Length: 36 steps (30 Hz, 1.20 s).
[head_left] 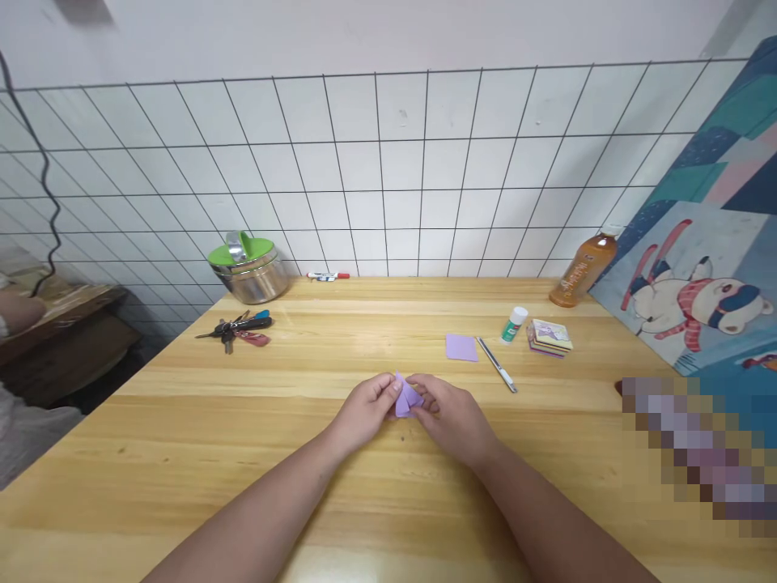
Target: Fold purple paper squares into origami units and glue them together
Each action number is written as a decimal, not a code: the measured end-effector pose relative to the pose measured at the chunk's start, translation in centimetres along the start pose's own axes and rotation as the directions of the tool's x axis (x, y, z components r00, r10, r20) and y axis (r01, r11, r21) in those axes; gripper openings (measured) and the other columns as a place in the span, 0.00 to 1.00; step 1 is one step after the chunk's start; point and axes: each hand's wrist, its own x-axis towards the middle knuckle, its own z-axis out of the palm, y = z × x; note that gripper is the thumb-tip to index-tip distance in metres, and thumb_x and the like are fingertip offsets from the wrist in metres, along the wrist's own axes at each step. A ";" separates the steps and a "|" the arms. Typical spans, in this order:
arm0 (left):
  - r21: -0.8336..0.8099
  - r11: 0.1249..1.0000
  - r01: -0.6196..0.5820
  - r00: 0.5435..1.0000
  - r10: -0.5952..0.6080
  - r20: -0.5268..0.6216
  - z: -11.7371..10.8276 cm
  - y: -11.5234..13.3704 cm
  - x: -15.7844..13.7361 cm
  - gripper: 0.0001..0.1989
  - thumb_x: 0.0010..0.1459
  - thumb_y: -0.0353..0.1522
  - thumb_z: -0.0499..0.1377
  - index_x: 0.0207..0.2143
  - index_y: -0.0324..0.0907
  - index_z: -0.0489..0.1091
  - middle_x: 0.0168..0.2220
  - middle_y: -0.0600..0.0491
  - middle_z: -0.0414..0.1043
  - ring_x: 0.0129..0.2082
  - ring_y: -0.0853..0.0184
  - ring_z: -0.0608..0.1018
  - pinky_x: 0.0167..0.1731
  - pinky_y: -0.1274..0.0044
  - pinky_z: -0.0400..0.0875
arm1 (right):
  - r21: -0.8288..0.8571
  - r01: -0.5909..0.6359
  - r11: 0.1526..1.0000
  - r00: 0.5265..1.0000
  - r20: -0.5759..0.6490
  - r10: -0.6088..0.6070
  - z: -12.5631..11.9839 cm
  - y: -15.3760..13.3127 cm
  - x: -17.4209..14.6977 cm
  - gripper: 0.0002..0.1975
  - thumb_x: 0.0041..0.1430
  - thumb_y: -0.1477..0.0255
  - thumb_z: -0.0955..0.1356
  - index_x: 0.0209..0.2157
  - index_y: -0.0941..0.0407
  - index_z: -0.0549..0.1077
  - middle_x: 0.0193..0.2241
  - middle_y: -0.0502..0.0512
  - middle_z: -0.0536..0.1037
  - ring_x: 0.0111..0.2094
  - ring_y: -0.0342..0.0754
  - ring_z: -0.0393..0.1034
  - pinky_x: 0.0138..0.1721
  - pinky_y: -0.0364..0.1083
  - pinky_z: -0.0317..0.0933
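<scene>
Well inside the table's back edge [394,282], both hands [367,405] [454,411] hold purple paper [407,398].

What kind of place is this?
Probably a craft spot, maybe at home, though I can't be sure. A wooden table has a glue stick on it, and purple paper is being held above it.

Bright, soft light, faint sheen on the table [364,332], edges stretched, a lower-right patch pixelated
</scene>
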 end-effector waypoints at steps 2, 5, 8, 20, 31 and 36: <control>-0.010 1.000 -0.021 1.000 0.021 0.006 0.1 0.2 -0.1 0.16 0.53 0.44 0.56 0.34 0.39 0.67 0.30 0.52 0.72 0.30 0.68 0.73 0.30 0.77 0.67 | -0.078 -0.005 0.997 1.000 -0.009 0.004 -0.2 -0.1 0.0 0.16 0.56 0.75 0.62 0.46 0.49 0.67 0.37 0.49 0.77 0.33 0.44 0.70 0.35 0.43 0.62; 0.021 0.996 -0.083 0.996 0.083 0.009 0.4 -0.1 -0.1 0.17 0.47 0.38 0.63 0.39 0.40 0.66 0.36 0.49 0.74 0.33 0.66 0.75 0.34 0.76 0.68 | -0.156 -0.015 0.988 0.999 -0.044 0.008 -0.2 0.0 0.0 0.15 0.59 0.72 0.60 0.48 0.50 0.68 0.38 0.51 0.77 0.34 0.46 0.71 0.35 0.43 0.61; 0.051 0.995 -0.088 0.996 0.088 -0.016 0.6 -0.9 0.1 0.13 0.48 0.35 0.62 0.37 0.40 0.67 0.34 0.50 0.74 0.33 0.66 0.75 0.34 0.76 0.67 | -0.154 0.003 0.988 0.999 -0.045 -0.010 0.0 0.3 0.0 0.18 0.59 0.72 0.60 0.51 0.50 0.66 0.40 0.52 0.77 0.35 0.46 0.71 0.36 0.43 0.61; 0.013 0.999 0.033 0.995 -0.034 0.091 0.0 -1.2 0.3 0.19 0.56 0.45 0.52 0.29 0.37 0.69 0.27 0.51 0.71 0.25 0.70 0.70 0.27 0.79 0.64 | -0.239 0.076 0.968 0.994 -0.057 -0.092 -0.1 0.1 0.0 0.25 0.57 0.72 0.63 0.57 0.50 0.59 0.44 0.54 0.74 0.41 0.49 0.69 0.41 0.46 0.62; 0.340 0.925 -0.168 0.983 0.132 0.125 -0.2 -0.8 -0.2 0.16 0.59 0.39 0.49 0.28 0.40 0.71 0.25 0.53 0.69 0.26 0.68 0.69 0.28 0.79 0.62 | -0.270 0.030 0.962 0.999 -0.024 -0.038 -0.1 0.8 -0.1 0.20 0.57 0.69 0.63 0.53 0.51 0.66 0.45 0.55 0.75 0.44 0.51 0.70 0.45 0.50 0.62; 0.491 0.836 -0.244 0.970 0.219 0.109 0.1 -0.5 -0.2 0.10 0.56 0.32 0.51 0.33 0.43 0.72 0.29 0.53 0.72 0.29 0.66 0.70 0.30 0.79 0.62 | -0.251 0.017 0.968 0.999 -0.035 -0.027 0.0 0.9 -0.1 0.20 0.56 0.68 0.65 0.52 0.50 0.67 0.45 0.54 0.75 0.45 0.52 0.69 0.46 0.51 0.62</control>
